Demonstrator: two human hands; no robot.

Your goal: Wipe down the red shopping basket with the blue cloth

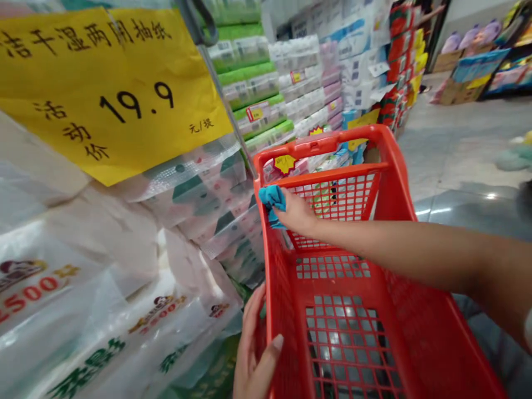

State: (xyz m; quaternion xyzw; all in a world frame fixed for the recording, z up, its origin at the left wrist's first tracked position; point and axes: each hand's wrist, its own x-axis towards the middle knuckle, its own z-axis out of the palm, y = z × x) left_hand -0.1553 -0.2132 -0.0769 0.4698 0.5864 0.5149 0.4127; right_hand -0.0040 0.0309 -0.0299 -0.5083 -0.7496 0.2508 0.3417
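Observation:
A red plastic shopping cart (399,310) with grid panels in its floor and far wall stands before me. My right hand (296,213) reaches across it and is closed on a crumpled blue cloth (273,199). The cloth presses against the inner side of the cart's left wall, near the far corner. Closer to me, my left hand (255,343) grips the left rim, thumb on the inner side and fingers outside. The fingertips on the outside are partly hidden by the rim.
Large white plastic-wrapped packs (103,288) are stacked close on the left. A yellow price sign (137,111) hangs above them on a metal pole. Green and white tissue packs (249,72) line the shelf beyond. Grey tiled floor (440,149) lies to the right, with boxed goods (463,83) farther back.

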